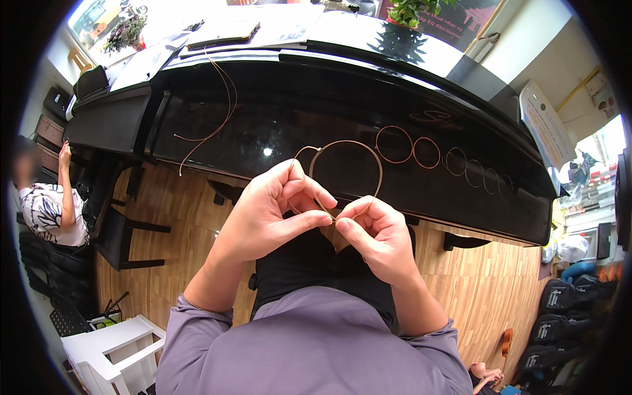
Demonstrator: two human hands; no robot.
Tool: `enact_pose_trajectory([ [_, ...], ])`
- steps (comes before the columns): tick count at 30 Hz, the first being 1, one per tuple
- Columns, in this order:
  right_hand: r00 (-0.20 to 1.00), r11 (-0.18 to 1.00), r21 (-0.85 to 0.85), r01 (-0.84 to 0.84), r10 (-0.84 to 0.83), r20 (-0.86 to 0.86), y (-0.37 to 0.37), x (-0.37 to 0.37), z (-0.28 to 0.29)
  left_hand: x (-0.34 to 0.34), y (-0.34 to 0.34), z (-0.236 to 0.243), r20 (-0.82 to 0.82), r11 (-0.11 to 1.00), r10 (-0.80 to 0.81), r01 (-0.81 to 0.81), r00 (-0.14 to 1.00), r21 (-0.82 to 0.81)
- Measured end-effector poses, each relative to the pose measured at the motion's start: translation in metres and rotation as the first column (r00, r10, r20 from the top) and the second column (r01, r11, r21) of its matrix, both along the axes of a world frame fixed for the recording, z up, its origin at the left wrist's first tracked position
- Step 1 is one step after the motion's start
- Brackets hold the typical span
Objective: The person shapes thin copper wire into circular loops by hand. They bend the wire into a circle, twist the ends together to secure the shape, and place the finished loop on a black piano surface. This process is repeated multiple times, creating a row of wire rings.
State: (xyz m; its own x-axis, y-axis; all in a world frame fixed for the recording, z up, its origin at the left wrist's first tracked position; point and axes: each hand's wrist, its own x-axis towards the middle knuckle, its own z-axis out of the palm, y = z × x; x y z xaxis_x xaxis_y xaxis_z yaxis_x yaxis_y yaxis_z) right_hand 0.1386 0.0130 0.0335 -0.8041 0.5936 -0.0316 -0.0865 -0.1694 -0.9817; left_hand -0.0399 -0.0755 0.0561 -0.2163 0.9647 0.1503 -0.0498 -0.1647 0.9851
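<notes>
Both of my hands grip a looped bronze-coloured string (pixel 350 141) over my lap at the front edge of a black glossy piano (pixel 329 99). My left hand (pixel 270 214) is closed on it, thumb reaching to the middle of the bottom of the loop. My right hand (pixel 375 240) pinches it just beside the left thumb. A small pale end piece shows at the loop's upper left. On the piano to the right lie two copper coils (pixel 376 141) and several thinner silvery coils (pixel 466 172). Two loose long strings (pixel 235 99) lie at the left.
Papers (pixel 253 16) and plants (pixel 408 10) stand along the top. A person (pixel 52 214) is at the far left, another (pixel 480 375) at lower right with a small stringed instrument. A black chair (pixel 125 243), a white stand (pixel 105 349) and black cases (pixel 556 329) stand around.
</notes>
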Motion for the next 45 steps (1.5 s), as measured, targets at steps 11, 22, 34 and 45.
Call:
enact_pose_trajectory([
  [11,0.988,0.98,0.124,0.153,-0.155,0.01,0.009,0.001,-0.011,0.0,-0.006,0.002,0.123,0.995,0.083,-0.089,0.989,0.045],
  [22,0.982,0.951,0.276,0.14,-0.169,0.082,-0.002,-0.003,-0.006,0.011,0.004,0.001,-0.307,0.955,0.296,-0.269,0.905,0.128],
  [34,0.982,0.778,0.618,0.117,-0.182,0.044,-0.008,-0.002,-0.013,0.014,0.027,-0.004,-0.504,0.78,0.62,-0.544,0.601,0.31],
  [45,0.993,0.963,0.268,0.024,-0.054,0.103,0.002,0.006,-0.011,-0.013,0.038,-0.022,0.346,0.997,0.01,0.015,0.938,-0.07],
])
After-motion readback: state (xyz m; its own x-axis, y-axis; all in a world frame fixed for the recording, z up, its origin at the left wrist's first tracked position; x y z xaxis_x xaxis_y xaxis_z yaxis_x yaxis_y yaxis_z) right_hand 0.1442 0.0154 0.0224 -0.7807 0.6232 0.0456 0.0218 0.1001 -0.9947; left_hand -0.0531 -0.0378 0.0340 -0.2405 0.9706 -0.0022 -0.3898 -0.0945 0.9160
